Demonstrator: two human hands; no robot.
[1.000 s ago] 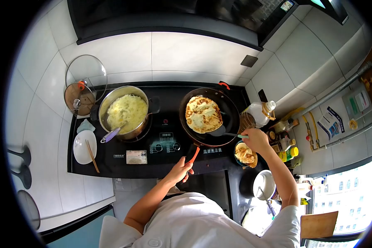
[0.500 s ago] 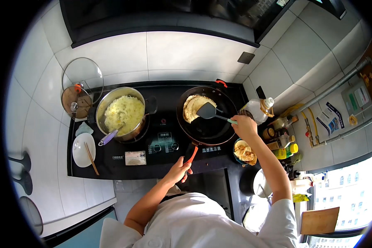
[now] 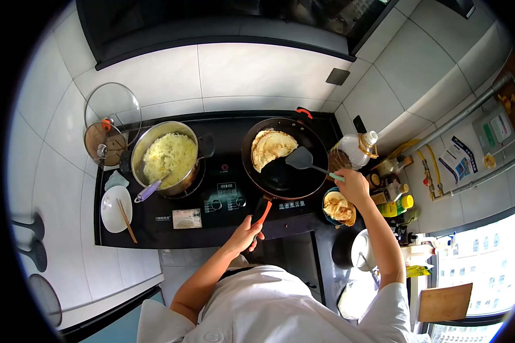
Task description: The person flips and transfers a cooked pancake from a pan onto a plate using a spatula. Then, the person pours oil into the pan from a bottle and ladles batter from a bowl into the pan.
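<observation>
My left hand [image 3: 246, 234] is closed around the red-and-black handle of a dark frying pan [image 3: 320, 134]. In the pan's left half lies a folded, half-moon pancake [image 3: 272, 146], pale yellow with browned patches. My right hand [image 3: 352, 186] grips the pale green handle end of a spatula [image 3: 299, 158]. Its dark grey blade is low over the pan, close to the pancake's right edge; I cannot tell whether they touch. Below my right forearm, a bowl [image 3: 327, 217] holds more browned, folded pieces [image 3: 339, 207].
Left on the cooktop [image 3: 229, 228] stands a steel pot [image 3: 184, 182] of shredded pale food with a purple-handled utensil [image 3: 149, 191]. A white plate [image 3: 113, 211] with chopsticks [image 3: 127, 221] lies beyond it. An oil bottle [image 3: 355, 150] and several condiment bottles [image 3: 397, 206] line the right.
The spatula blade has moved off the pancake's top to the right and slightly down, and my right hand has shifted right. More of the pancake shows. My left hand stays on the handle.
</observation>
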